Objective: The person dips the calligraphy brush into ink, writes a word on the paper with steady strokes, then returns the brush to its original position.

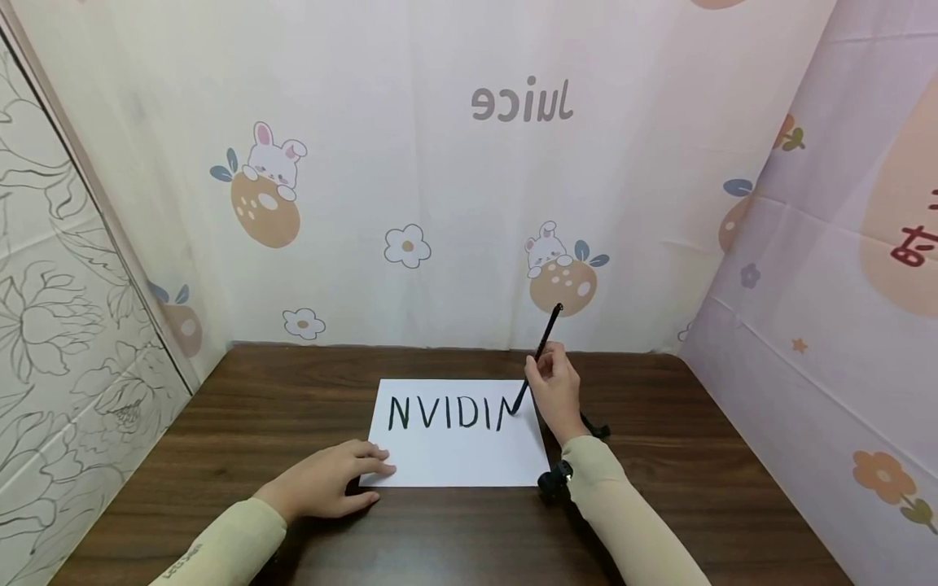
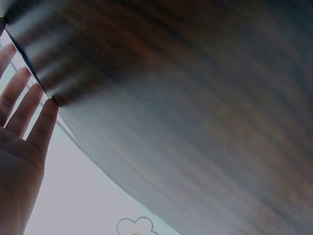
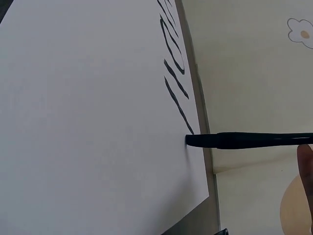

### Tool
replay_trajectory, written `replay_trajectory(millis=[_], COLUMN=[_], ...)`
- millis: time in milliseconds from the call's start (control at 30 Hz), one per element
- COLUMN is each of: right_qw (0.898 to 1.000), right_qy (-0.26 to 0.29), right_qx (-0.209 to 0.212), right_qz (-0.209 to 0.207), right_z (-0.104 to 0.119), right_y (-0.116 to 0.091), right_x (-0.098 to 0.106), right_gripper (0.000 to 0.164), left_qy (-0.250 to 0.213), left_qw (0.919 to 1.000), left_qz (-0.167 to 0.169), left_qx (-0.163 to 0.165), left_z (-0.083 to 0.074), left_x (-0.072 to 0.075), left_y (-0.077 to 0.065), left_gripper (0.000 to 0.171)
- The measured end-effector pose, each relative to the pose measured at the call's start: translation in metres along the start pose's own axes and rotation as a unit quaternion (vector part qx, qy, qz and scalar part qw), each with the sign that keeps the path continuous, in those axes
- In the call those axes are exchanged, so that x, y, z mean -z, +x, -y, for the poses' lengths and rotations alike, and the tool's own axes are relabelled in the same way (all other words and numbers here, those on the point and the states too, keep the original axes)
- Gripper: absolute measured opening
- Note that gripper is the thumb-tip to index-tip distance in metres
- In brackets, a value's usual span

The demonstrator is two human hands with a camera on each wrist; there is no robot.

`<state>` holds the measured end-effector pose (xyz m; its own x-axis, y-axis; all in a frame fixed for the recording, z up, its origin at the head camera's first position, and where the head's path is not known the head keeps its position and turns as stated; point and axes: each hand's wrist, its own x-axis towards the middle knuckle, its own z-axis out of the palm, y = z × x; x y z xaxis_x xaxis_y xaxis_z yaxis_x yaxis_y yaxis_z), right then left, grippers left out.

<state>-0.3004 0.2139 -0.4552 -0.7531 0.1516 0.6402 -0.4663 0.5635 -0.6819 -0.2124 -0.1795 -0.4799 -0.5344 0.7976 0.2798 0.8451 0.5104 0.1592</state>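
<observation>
A white sheet of paper (image 1: 454,460) lies on the table, with black hand-painted letters (image 1: 443,413) reading NVIDI and a slanted stroke after them. My right hand (image 1: 557,395) pinches a slim black writing brush (image 1: 544,338), tilted with its upper end away from me. In the right wrist view, the dark tip of the brush (image 3: 244,140) meets the paper by the end of the last stroke; only a bit of one finger (image 3: 305,171) shows. My left hand (image 1: 326,482) rests at the lower left corner of the paper, fingers spread and fairly straight. The left wrist view shows its fingers (image 2: 41,125) at the sheet's edge.
The dark brown wooden table (image 1: 454,541) extends around the paper. A printed curtain (image 1: 352,163) hangs behind it, with more patterned cloth (image 1: 828,268) on the right and a line-drawn flower panel (image 1: 66,342) on the left. A black wrist camera (image 1: 554,482) sits at my right cuff.
</observation>
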Motion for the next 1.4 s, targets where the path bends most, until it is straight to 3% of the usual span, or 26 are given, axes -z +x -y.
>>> replay_trajectory(millis=[267, 600, 1400], right_qw=[1.0, 1.0, 0.998], right_qy=[-0.002, -0.003, -0.01], right_qx=[0.004, 0.009, 0.016], right_qz=[0.015, 0.027, 0.059], right_z=[0.002, 0.001, 0.004], right_y=[-0.002, -0.003, -0.002], right_x=[0.004, 0.008, 0.014], right_gripper=[0.014, 0.016, 0.016], left_qy=[-0.001, -0.002, 0.0], left_qw=[0.9996, 1.0, 1.0], left_qz=[0.019, 0.003, 0.001], left_qx=[0.019, -0.001, 0.003], left_z=[-0.001, -0.002, -0.002], left_x=[0.001, 0.002, 0.002], left_y=[0.001, 0.0, -0.001], left_gripper=[0.034, 0.033, 0.033])
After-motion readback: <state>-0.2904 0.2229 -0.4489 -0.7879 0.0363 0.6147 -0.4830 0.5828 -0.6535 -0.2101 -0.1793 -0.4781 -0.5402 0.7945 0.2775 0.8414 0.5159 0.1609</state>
